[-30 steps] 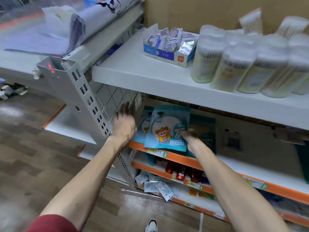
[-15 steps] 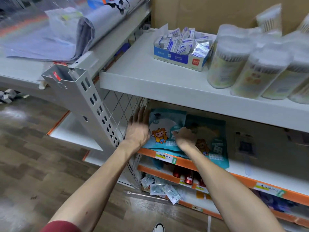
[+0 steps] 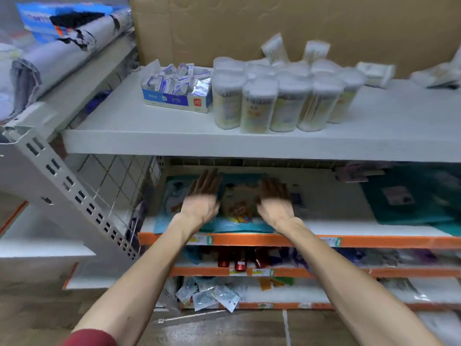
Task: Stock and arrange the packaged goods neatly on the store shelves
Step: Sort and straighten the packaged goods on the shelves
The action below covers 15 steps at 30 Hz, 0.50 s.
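Both hands reach into the 2nd shelf [image 3: 374,242], the orange-edged one at mid frame. Left hand [image 3: 202,198] has its fingers straight and slightly spread, holding nothing. Right hand [image 3: 274,201] is the same, fingers extended, nothing clamped. The 2 hands sit apart, 1 on each side of the teal packet [image 3: 237,221] with a cartoon print, which lies flat at the shelf's front edge. Motion blur, so cannot tell if the palms press the packet or only hover over it. A 2nd light teal packet [image 3: 169,203] lies just left of the left hand, next to the wire grid panel [image 3: 112,181]. Dark teal packets [image 3: 411,196] lie on the same shelf at right of frame, well apart from the hands.

White top shelf [image 3: 174,146] above carries a blue-and-white box of sachets [image 3: 174,91] and, touching its right side, a cluster of upright cotton swab canisters [image 3: 274,101]. Cardboard backing [image 3: 274,21] stands behind them.

Below: red bottles [image 3: 239,260] on the 3rd shelf and small clear packets [image 3: 207,293] spilling over the lowest shelf edge, lower centre. Perforated metal upright [image 3: 74,196] slants at left. A roll of printed sheet [image 3: 62,33] sits upper left. Red sleeve [image 3: 92,338] shows at the bottom left edge.
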{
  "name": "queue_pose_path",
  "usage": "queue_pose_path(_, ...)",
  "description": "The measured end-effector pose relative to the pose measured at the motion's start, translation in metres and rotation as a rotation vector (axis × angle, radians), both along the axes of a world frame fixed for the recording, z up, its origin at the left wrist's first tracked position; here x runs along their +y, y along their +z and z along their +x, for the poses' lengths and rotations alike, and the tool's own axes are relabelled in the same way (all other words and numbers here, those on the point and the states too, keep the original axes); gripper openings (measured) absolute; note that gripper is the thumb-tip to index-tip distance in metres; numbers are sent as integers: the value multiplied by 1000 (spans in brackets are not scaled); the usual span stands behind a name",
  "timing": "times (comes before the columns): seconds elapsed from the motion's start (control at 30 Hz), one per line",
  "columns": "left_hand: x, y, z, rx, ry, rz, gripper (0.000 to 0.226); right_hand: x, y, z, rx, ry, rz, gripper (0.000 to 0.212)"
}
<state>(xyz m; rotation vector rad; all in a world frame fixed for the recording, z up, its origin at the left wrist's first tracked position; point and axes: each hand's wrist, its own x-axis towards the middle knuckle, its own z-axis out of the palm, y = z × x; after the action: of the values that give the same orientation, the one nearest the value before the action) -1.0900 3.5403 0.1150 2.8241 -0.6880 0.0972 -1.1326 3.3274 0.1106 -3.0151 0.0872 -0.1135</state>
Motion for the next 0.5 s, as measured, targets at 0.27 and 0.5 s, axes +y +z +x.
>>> queue_pose_path(0.27, -193, 37, -57, -190, -332, 66, 84, -182, 47, -120, -173, -294, -283, 68)
queue_pose_path(0.5, -324, 47, -139, -189, -514, 65, 84, -303, 58, -241, -165, -421, -301, 80)
